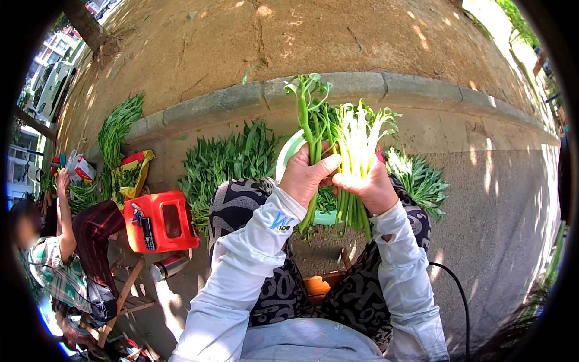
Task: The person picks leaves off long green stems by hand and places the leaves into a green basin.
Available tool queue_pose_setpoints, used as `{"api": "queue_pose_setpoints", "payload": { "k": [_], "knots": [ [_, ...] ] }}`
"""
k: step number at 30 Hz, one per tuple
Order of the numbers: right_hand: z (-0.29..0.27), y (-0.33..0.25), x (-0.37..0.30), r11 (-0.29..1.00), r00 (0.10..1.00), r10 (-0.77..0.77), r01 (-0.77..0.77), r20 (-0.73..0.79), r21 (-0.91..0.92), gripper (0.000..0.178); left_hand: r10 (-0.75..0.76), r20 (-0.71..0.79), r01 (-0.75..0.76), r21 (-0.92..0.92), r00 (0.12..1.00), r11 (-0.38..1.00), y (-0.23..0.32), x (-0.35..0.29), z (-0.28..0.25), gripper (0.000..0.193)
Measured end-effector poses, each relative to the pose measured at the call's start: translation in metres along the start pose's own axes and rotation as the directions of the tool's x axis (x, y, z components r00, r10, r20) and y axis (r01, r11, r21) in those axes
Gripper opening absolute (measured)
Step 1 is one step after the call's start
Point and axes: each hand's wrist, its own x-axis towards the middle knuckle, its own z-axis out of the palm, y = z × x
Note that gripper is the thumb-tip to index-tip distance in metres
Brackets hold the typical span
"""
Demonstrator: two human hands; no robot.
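My left hand (301, 178) is closed around a few thick green stems (309, 123), their leafy tops pointing away from me. Beside it, my right hand (372, 188) grips a fuller bunch of leafy green stems (354, 142), which looks like water spinach and is brightly sunlit. The cut ends hang below both hands, and the two thumbs almost meet. Beneath them, between my knees, sits a pale green basin (289, 154), mostly hidden. A large heap of long-leaved greens (229, 158) lies left of it, and a smaller heap (419, 183) lies beyond my right knee.
To the left stands a red plastic stool (175, 208) with a dark handheld device (147, 233) on it; a metal flask (169, 266) lies beside it. Another person (69, 265) sits farther left, near a yellow bag (139, 172) and more greens (117, 130). A stone kerb (232, 101) runs across ahead.
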Motion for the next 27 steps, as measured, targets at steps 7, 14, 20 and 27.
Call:
{"api": "queue_pose_setpoints", "payload": {
  "k": [7,14,20,27],
  "knots": [
    [-0.01,-0.016,-0.007,0.975,0.972,0.218,-0.213,-0.087,0.063,0.025,0.116,-0.238,-0.137,-0.072,0.964,0.988,0.009,0.003,-0.017,0.021],
    [-0.03,-0.008,-0.006,0.992,0.987,0.076,-0.06,-0.142,0.111,0.019,0.042,-0.319,-0.159,-0.349,0.947,0.924,0.021,0.001,-0.025,0.03],
    [-0.037,-0.006,-0.002,0.981,0.948,-0.104,0.148,-0.301,0.127,0.018,0.008,-0.282,-0.123,-0.393,0.959,0.911,0.019,0.003,-0.024,0.029],
    [-0.028,-0.012,-0.003,0.988,0.959,-0.04,0.081,-0.28,0.134,0.016,-0.007,-0.019,0.0,-0.361,1.0,0.933,0.011,0.0,-0.014,0.038]
  ]
}}
